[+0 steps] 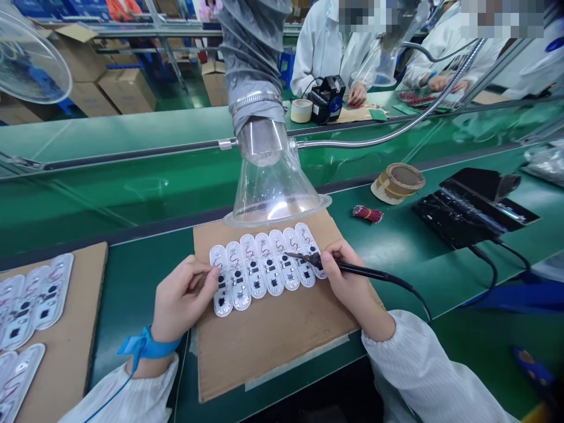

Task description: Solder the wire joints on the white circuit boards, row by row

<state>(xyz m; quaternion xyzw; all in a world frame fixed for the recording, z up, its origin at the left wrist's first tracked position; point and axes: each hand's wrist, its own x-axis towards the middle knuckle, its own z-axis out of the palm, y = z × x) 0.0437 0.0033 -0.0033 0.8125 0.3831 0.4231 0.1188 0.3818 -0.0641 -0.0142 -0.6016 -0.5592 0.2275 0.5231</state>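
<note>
A row of several white oval plastic casings, each holding a small circuit board and thin red wires, lies on a brown cardboard sheet. My right hand is closed around a soldering iron, whose tip points left over the row's right half; whether it touches a board I cannot tell. At the left end, my left hand has thumb and fingers pinched together against the leftmost casing. What lies between those fingertips is hidden. A blue strap circles my left wrist.
A clear fume hood hangs just above the row. To the right are a bundle of red wires, a tape roll and a black box with cables. More casings lie at left. Co-workers sit across the bench.
</note>
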